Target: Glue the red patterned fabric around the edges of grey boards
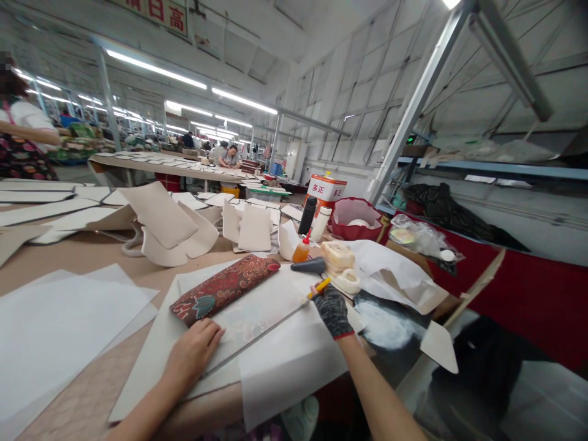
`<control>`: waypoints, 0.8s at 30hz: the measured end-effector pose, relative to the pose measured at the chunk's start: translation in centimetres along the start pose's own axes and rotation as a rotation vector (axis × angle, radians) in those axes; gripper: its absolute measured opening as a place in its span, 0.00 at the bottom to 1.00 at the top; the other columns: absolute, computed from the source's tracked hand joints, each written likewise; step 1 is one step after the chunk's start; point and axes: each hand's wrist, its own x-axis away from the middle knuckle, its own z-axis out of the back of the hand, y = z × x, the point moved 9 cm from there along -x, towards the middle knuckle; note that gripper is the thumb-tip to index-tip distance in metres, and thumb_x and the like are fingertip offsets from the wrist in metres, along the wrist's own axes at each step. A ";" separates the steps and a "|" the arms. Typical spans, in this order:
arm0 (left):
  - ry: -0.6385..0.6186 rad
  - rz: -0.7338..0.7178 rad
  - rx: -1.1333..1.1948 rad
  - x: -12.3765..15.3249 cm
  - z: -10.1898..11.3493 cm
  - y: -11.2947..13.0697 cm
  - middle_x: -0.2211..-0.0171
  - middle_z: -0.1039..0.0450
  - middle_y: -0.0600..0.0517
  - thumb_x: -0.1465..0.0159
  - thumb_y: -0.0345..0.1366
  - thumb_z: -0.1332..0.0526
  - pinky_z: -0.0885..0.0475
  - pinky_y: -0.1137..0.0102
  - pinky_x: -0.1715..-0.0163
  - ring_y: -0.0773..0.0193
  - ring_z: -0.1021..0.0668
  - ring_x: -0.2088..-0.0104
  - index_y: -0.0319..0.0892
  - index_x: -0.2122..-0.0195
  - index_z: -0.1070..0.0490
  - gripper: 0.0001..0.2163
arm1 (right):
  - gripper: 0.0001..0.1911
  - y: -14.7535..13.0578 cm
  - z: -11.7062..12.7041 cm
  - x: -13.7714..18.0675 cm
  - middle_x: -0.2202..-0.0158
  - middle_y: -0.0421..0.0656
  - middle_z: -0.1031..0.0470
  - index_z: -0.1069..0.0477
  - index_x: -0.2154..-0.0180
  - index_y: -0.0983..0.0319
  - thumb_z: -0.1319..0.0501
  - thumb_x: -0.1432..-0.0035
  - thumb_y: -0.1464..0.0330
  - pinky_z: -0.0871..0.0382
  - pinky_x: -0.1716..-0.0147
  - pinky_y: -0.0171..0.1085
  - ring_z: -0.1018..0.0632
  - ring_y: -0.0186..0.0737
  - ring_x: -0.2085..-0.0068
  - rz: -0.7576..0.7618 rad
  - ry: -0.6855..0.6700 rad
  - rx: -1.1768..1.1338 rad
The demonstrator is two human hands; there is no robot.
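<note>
My left hand point(193, 352) is bare and rests on a pale cut sheet point(257, 318) on the worktable, fingers curled down against it, just below a dark red patterned pad point(223, 288). My right hand point(331, 311) wears a dark glove and is closed around a thin tool with a yellow handle point(319, 288). The tool's long shaft point(257, 337) runs down-left across the sheet toward my left hand.
A small orange glue bottle point(302, 250), a black bottle point(307, 215), tape rolls point(342, 269), a red basket point(356, 219) and crumpled white paper point(395, 269) stand behind my right hand. Beige cut pieces point(169, 223) pile at the back left. Other people work at far tables.
</note>
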 end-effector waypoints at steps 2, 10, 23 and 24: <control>-0.013 0.009 -0.005 0.0 -0.1 -0.1 0.70 0.29 0.52 0.33 0.43 0.55 0.31 0.69 0.63 0.63 0.25 0.66 0.44 0.71 0.31 0.17 | 0.17 -2.0 -1.9 1.3 0.70 0.47 0.23 0.30 0.69 0.62 0.42 0.48 0.54 0.29 0.61 0.40 0.23 0.43 0.66 0.044 -0.126 -0.125; -0.032 0.021 -0.026 0.0 -0.3 -0.2 0.69 0.29 0.52 0.33 0.44 0.56 0.30 0.69 0.63 0.63 0.25 0.66 0.44 0.71 0.31 0.18 | 0.16 2.2 -0.8 -1.6 0.70 0.49 0.23 0.30 0.70 0.62 0.44 0.49 0.55 0.30 0.61 0.41 0.22 0.45 0.65 -0.036 -0.026 0.149; 0.069 0.102 0.041 0.6 -0.7 -2.2 0.59 0.24 0.50 0.34 0.42 0.55 0.28 0.68 0.57 0.62 0.23 0.58 0.44 0.55 0.30 0.17 | 0.17 -4.1 -4.5 2.2 0.69 0.46 0.24 0.32 0.68 0.61 0.43 0.48 0.53 0.28 0.64 0.39 0.23 0.41 0.68 -0.047 -0.171 -0.331; 0.049 0.127 0.046 0.7 -0.8 -2.3 0.58 0.24 0.49 0.34 0.41 0.55 0.28 0.69 0.57 0.62 0.23 0.58 0.44 0.53 0.31 0.17 | 0.16 -6.2 -6.3 4.0 0.68 0.45 0.24 0.32 0.68 0.60 0.42 0.48 0.54 0.28 0.65 0.37 0.23 0.40 0.68 -0.034 -0.262 -0.424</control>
